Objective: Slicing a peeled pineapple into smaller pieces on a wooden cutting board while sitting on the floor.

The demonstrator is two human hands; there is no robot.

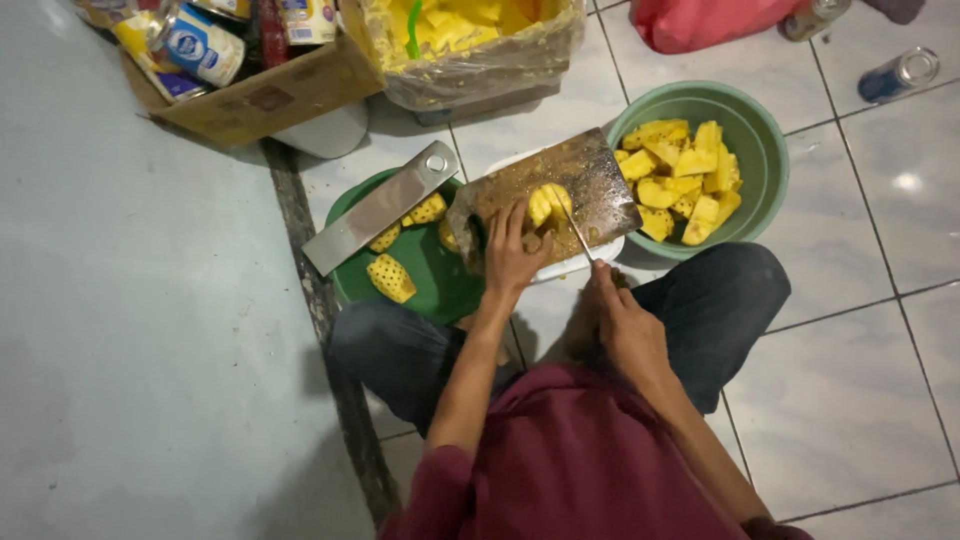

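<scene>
Grip: the right hand [622, 322] is closing round the handle of a thin knife [577, 233], fingers wrapped tight; the left hand [512, 255] is pressing down with spread fingers on a pineapple piece [545, 205], pinning it against the board.
Floor: pale tiles [850, 400] are lying to the right, and a plain grey surface [140, 330] is stretching along the left.
Person: sitting on the floor with knees apart, in dark trousers and a dark red sleeve [570, 470], near the bottom edge.
Cardboard box [270, 95]: standing far left, holding tins.
Plastic-lined box [470, 40]: sitting far centre, holding yellow fruit pieces.
Green bowl [765, 140]: resting right of the board, holding yellow pineapple chunks [680, 180].
Cutting board [590, 165]: dark and wet, lying over a white tray [590, 258] between the bowl and the green plate.
Green plate [440, 275]: lying left of the board, just beyond the left knee.
Cleaver [378, 207]: a broad steel blade resting across the plate's far edge.
Peeled pineapple pieces [392, 277]: lying on the green plate, showing dark eyes.
Can [898, 73]: lying on its side far right.
Knife blade: angling from the right hand up toward the fruit, touching the board beside the left hand's fingers.
</scene>
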